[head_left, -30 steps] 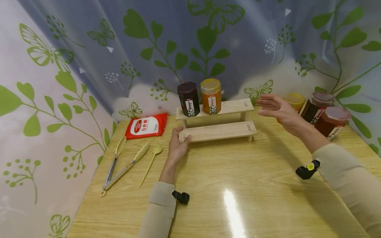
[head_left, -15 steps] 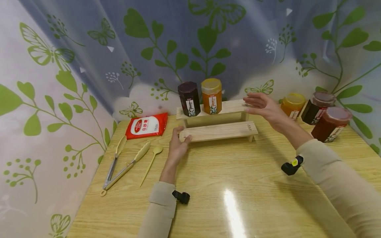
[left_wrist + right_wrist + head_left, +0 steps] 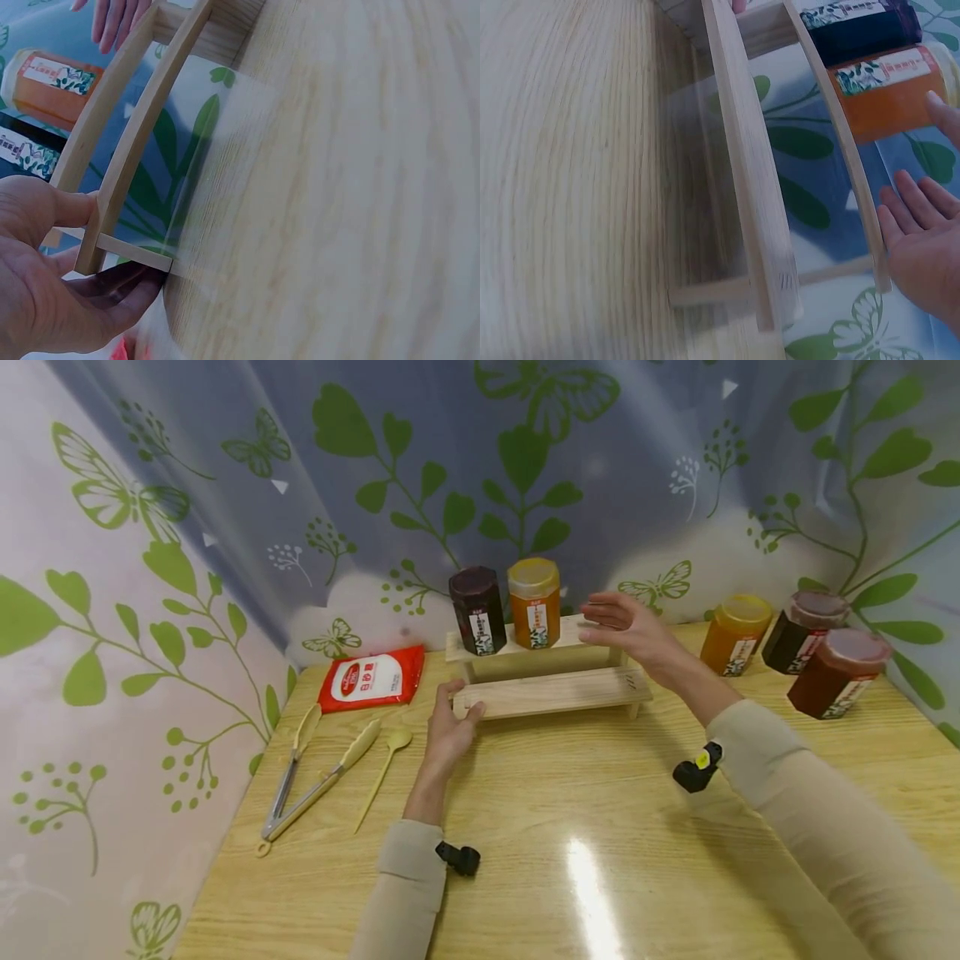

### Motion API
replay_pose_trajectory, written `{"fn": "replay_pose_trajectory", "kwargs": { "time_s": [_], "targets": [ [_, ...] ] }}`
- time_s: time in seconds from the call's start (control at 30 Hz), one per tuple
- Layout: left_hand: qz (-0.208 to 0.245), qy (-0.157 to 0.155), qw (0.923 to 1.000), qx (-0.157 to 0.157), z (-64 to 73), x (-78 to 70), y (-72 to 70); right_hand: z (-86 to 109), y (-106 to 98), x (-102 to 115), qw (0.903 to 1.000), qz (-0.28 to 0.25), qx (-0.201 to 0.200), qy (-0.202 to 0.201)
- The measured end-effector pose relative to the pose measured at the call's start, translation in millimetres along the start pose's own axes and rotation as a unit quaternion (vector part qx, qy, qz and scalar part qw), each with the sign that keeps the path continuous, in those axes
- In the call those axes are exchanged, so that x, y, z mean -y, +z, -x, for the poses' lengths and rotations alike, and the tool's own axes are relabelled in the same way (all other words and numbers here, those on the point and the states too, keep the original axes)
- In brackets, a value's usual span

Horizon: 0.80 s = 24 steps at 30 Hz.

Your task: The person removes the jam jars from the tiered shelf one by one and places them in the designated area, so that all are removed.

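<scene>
Got the two-step wooden rack [image 3: 555, 692] in the upper middle of the frame, standing on the counter [image 3: 525, 868]. My left grip [image 3: 447, 728] is clamped on the left end of its lower board. The head view mostly shows my thumb there; the left wrist one also gets the fingers wrapping round the end, down by the short leg.

My right grip [image 3: 628, 628] has hold of nothing, fingers loosely stretched, thumb well away from them. From the head cam it covers part of the upper board; the right wrist cam shows the palm and the fingertips right by that board's edge, can't tell if they're touching.

Dark jar [image 3: 482, 620] and orange jar [image 3: 536, 614] stand side by side up top. Left forearm comes up from bottom centre, nearly straight; the right one slants in from the lower right.

Further out: three more jars [image 3: 804, 635] at the right, red packet [image 3: 373, 681], tongs [image 3: 306, 803] and yellow spoon [image 3: 381, 779] over on the left.
</scene>
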<state>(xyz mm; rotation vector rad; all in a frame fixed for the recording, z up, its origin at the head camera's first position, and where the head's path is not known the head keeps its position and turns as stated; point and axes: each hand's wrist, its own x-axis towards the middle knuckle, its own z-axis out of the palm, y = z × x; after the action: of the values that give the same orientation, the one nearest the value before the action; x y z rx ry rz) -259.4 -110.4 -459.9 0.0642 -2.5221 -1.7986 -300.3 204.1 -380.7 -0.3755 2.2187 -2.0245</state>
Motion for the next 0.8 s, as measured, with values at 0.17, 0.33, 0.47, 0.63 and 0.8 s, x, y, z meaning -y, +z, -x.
{"fn": "replay_pose_trajectory", "kwargs": {
  "time_s": [0.17,0.33,0.47,0.63,0.8],
  "targets": [
    [0.000,-0.002,1.0000,-0.003,-1.3,1.3,-0.4,-11.2,16,2,1.0000,0.003,0.000,0.001],
    [-0.001,-0.002,1.0000,-0.001,-1.6,1.2,-0.7,-20.9,33,2,0.9998,0.007,-0.019,0.009],
    [-0.001,0.000,1.0000,0.000,-1.4,0.9,-1.0,-29.2,47,5,0.9992,0.015,-0.034,0.015],
    [-0.005,0.002,1.0000,-0.003,-1.2,0.9,-0.9,-38.9,64,7,0.9977,0.025,-0.061,0.020],
    [-0.010,0.001,0.9999,-0.005,-0.4,0.5,0.4,-45.5,78,5,0.9953,0.030,-0.091,0.017]
  ]
}}
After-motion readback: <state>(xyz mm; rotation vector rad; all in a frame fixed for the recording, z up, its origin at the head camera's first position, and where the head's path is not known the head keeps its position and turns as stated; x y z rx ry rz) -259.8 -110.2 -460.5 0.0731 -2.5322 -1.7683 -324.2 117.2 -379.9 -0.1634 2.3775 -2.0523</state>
